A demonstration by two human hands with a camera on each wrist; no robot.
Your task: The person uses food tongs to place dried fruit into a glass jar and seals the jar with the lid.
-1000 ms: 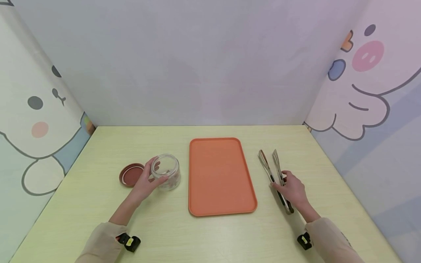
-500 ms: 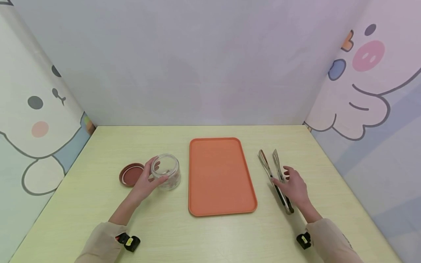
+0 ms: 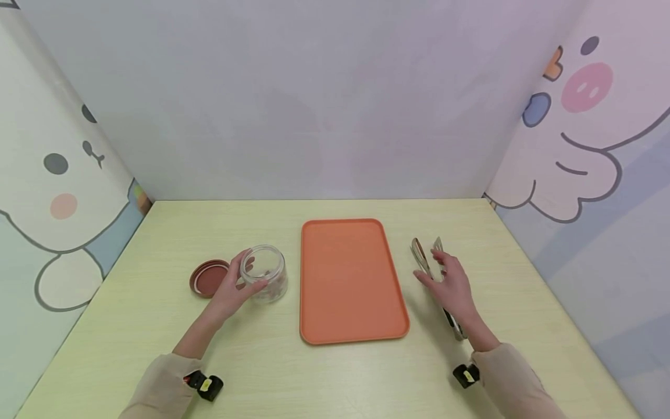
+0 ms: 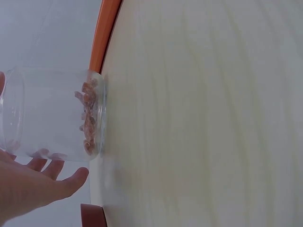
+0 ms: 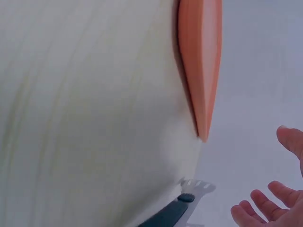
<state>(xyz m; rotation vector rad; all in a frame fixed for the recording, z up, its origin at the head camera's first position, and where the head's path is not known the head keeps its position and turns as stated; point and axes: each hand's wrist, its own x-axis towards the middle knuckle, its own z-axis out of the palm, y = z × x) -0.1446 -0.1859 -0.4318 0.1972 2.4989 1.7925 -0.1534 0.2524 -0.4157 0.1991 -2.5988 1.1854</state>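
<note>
So the left hand (image 3: 230, 298) is gripping the lidless glass jar (image 3: 277, 283), fingers curling round its side; it's standing left of the orange tray (image 3: 350, 279), brownish bits (image 4: 89, 113) sitting in the bottom. Over on the right, the right hand (image 3: 453, 288) is hovering above the tongs (image 3: 451, 320), fingers spreading loosely and holding nothing. Looks to me like they're just bracing the jar, and grabbing the tongs would be calling for lowering those fingers and pinching both arms.

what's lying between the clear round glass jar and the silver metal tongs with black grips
In the head view, a rimmed rectangular orange tray lies between the jar and the tongs, touching neither.
</note>
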